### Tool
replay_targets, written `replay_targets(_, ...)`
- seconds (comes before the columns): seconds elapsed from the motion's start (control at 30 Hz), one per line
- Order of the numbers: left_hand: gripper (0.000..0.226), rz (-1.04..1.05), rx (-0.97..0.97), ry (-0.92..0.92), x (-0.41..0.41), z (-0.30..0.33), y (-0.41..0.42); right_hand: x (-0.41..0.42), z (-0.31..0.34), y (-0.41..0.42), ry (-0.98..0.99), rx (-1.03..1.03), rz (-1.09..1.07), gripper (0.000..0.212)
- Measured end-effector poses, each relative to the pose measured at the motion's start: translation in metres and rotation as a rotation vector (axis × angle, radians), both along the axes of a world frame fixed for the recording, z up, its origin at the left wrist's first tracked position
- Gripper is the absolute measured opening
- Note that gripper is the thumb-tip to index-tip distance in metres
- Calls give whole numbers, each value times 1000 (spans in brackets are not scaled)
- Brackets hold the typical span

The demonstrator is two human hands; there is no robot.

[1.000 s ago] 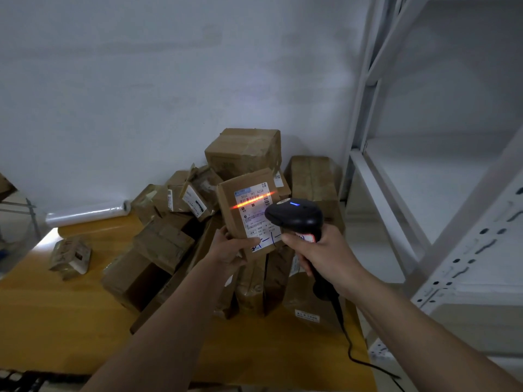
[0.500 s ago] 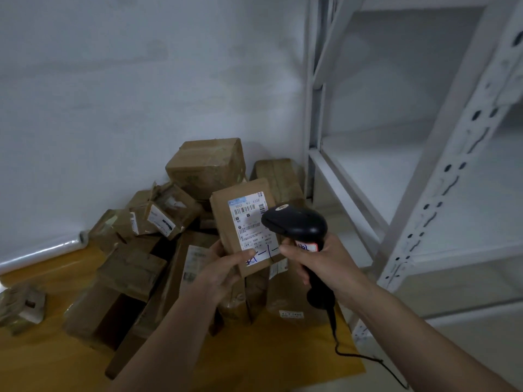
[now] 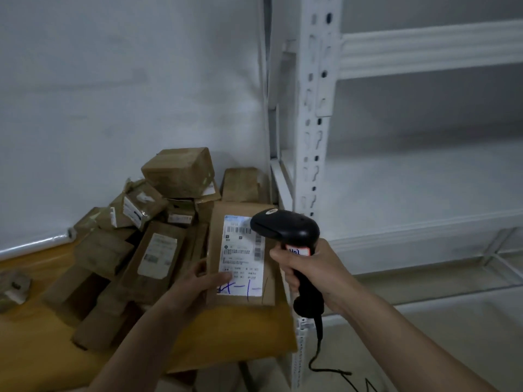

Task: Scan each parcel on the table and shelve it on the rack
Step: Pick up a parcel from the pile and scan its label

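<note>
Nearest the table (image 3: 232, 343) edge, the left hand (image 3: 195, 284) pinches the labelled parcel (image 3: 240, 256) by its lower corner, while the right hand (image 3: 308, 267) clenches the scanner (image 3: 285, 230) just right of it. Held so lightly, the parcel could slip on its way to the rack (image 3: 314, 137) beyond. Behind it the heap of parcels (image 3: 158, 222) waits. A second ago an orange beam crossed the label; it is gone now.

Clear film roll (image 3: 34, 244) lying at table's back edge against white wall (image 3: 127, 94).
</note>
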State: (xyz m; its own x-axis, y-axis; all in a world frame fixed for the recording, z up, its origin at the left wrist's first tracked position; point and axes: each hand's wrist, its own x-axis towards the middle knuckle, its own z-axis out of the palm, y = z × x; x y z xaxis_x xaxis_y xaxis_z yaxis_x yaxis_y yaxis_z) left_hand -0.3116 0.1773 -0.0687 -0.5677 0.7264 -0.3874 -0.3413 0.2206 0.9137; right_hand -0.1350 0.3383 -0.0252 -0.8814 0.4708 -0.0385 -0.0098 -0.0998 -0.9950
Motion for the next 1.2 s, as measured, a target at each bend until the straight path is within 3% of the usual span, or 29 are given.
replay_targets(0.27,77,164,-11,54,107,29,17,94,20,33,101,-29,-9,14)
replay_targets(0.43,84,180,5,289,151,82,17,130,54,45,188,-26,-38,17)
replay_targets(0.63,76,277,173,543,189,171,41,156,115,49,330,40,-128,9)
replay_targets(0.93,69,444,296,1024,189,314,119,166,198,73,526,49,-211,12)
replay_targets(1.2,76,628,49,1425,189,358,192,161,238,93,542,-33,-320,14)
